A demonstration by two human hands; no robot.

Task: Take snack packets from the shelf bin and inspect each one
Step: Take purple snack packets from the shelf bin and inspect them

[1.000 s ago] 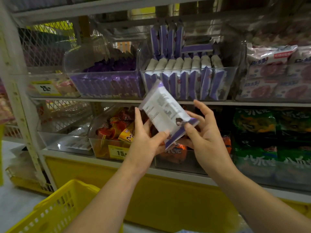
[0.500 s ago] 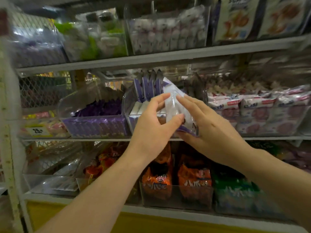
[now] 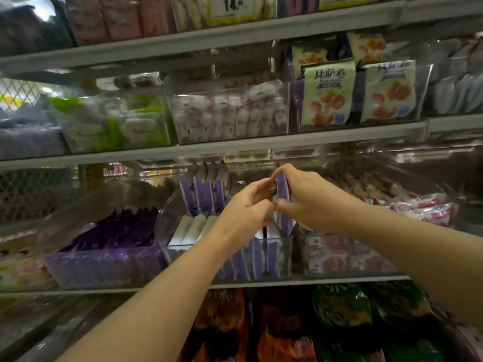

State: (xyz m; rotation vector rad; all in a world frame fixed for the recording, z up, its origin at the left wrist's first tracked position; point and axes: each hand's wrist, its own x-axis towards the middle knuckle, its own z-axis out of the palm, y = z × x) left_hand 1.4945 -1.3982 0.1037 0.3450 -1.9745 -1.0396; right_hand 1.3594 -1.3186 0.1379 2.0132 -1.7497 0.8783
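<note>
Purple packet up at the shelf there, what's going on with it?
A person stands at a shop shelf, holding one purple packet upright with both hands. The right hand pinches its top and lower edge; the left hand pinches it from the other side. It sits just above the clear bin, where packets of the same kind stand in rows. Whether it is coming out or going back in cannot be told.

Purple-and-white packet (image 3: 282, 185), upright, thin edge toward camera, pinched between left hand (image 3: 245, 207) and right hand (image 3: 308, 198), over right end of clear bin (image 3: 164, 226), other packets (image 3: 206, 194) same colours, standing upright inside in two rows, back row higher
</note>
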